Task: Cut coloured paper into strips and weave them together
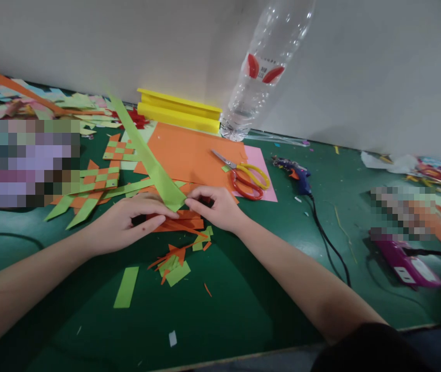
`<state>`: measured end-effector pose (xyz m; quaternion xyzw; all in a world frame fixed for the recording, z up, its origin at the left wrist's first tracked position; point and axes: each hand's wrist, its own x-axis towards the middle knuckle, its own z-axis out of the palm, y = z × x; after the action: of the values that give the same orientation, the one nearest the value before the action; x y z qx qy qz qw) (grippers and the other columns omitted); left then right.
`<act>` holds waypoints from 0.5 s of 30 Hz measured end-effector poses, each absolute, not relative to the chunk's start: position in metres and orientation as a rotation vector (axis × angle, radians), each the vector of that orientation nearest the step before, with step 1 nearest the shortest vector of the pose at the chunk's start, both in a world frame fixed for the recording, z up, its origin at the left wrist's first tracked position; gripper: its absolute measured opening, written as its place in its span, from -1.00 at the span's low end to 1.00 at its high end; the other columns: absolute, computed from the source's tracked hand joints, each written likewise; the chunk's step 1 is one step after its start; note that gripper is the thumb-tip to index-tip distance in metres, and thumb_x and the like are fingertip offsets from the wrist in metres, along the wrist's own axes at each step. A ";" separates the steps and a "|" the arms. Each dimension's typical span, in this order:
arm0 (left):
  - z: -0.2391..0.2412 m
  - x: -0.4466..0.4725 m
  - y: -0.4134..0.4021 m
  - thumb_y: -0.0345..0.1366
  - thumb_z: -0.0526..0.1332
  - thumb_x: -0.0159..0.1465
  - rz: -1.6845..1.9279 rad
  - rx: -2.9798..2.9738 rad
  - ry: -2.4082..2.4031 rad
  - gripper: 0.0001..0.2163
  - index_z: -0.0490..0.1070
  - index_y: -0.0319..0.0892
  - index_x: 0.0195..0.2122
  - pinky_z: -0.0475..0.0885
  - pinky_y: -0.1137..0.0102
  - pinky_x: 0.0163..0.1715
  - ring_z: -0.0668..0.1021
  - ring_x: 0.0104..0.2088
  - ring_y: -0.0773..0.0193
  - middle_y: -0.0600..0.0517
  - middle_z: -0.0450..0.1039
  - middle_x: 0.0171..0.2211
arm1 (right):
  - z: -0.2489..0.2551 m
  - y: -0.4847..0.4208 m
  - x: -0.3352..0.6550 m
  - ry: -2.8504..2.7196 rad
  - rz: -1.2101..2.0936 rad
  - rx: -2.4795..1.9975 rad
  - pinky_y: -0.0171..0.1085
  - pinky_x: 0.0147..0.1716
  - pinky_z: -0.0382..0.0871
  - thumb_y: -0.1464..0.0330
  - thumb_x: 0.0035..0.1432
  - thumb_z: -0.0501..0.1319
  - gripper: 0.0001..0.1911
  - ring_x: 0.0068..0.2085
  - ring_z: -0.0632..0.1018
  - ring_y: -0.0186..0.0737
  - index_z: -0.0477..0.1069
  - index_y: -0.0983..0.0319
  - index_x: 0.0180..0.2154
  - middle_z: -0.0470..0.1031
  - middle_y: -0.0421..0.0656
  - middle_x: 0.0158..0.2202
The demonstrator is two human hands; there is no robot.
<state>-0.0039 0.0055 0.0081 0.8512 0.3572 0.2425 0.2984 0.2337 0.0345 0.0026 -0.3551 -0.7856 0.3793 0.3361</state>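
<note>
At the left, the left hand (131,219) lies low, its index fingertip by the lower end of the green strip (142,150) and its thumb near the orange strips (189,222); whether it pinches or only steadies, I cannot tell. The green strip leans up to the upper left, with its lower end between the two hands. The right hand (218,206) keeps a narrow grip: thumb and index finger hold the strip's lower right corner. This step seems to be a fold; to do it well, the left fingers should support the paper flat, the edges should meet exactly before any pressing, and the crease should run evenly from left to right, without bending the long free part. As for what is unclear, coarse blocks of colour cover the far left, the strip's upper tip is blurred against the pale wall (185,46), the fingers of the right hand partly hide its palm, the bottle (262,67) is cut off at the top, and similar blocks hide something at the right.
</note>
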 end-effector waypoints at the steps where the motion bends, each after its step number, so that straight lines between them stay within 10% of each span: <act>1: 0.007 -0.004 0.005 -0.14 0.05 0.38 0.652 2.262 0.950 -0.71 0.54 -0.05 -0.10 0.46 0.35 -0.26 0.54 -0.26 0.21 0.01 0.55 -0.27 | 0.003 0.035 0.234 -2.050 0.989 -0.931 -0.39 -0.44 0.29 0.28 0.18 0.22 -0.80 -0.48 0.41 -0.42 0.49 0.27 -0.40 0.53 -0.22 -0.45; 15: 0.007 -0.004 0.006 -0.13 0.03 0.38 0.638 2.268 0.964 -0.70 0.54 0.00 -0.06 0.47 0.20 -0.08 0.54 -0.12 0.13 0.01 0.56 -0.29 | 0.001 0.035 0.234 -2.062 0.992 -0.945 -0.36 -0.36 0.35 0.31 0.17 0.22 -0.84 -0.40 0.51 -0.38 0.53 0.25 -0.35 0.59 -0.20 -0.38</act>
<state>-0.0043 0.0057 0.0066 0.8518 0.3619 0.2395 0.2935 0.2344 0.0353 0.0009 -0.3607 -0.7873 0.3786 0.3268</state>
